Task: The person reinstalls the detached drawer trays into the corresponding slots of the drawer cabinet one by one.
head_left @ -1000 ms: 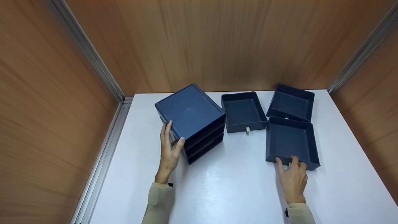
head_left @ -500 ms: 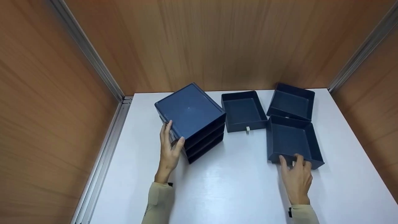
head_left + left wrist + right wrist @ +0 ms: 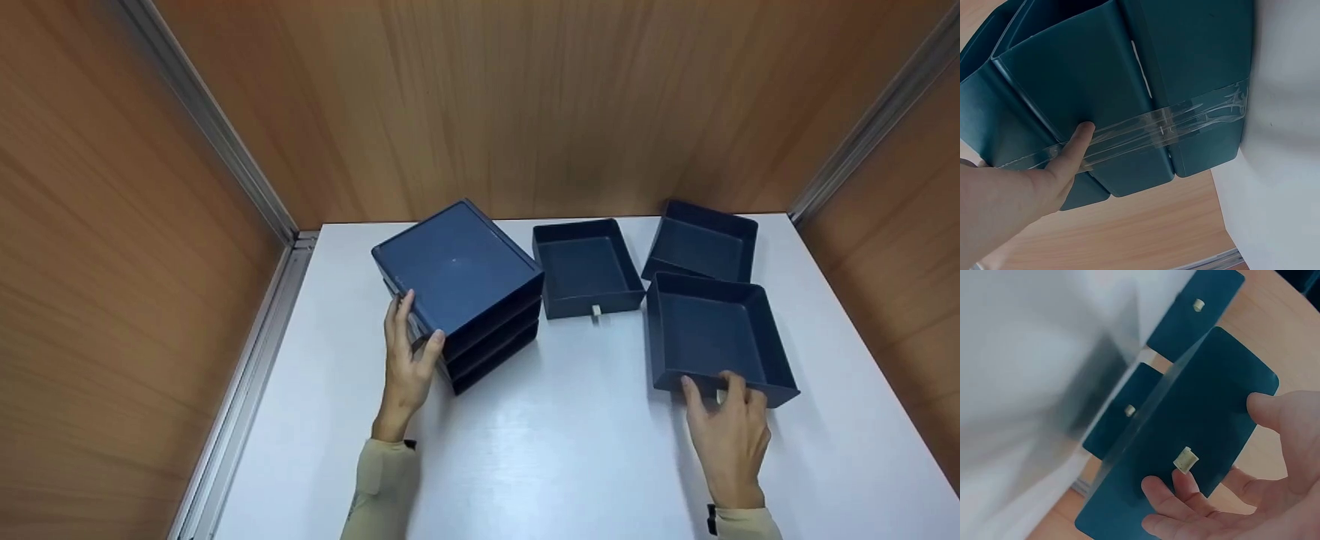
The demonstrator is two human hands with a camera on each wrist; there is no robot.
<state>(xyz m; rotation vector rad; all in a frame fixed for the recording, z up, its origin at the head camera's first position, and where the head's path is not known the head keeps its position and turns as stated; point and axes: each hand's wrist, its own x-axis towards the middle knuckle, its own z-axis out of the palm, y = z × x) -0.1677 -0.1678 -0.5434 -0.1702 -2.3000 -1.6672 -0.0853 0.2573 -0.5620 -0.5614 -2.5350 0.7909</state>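
My left hand [image 3: 407, 379] lies against the side of a dark blue drawer cabinet [image 3: 457, 262], fingers extended along it and thumb at the front corner. The cabinet's several open slots face the front right. In the left wrist view clear tape [image 3: 1162, 126] runs across its stacked sections. My right hand [image 3: 727, 442] grips the front panel of a blue drawer [image 3: 712, 334], some fingers on the face near a small pale pull tab [image 3: 1185, 460], another behind the edge. That drawer is raised off the table, a shadow beneath it.
Another drawer [image 3: 589, 266] sits between the cabinet and the held one. A third drawer [image 3: 705, 240] lies at the back right, tilted and partly covered by the held drawer. Wood-grain panels [image 3: 510, 112] enclose the white table [image 3: 525, 465].
The right hand has raised its drawer and drawn it to the right, so it overlaps more of the rear drawer. My left hand and the cabinet have stayed put.
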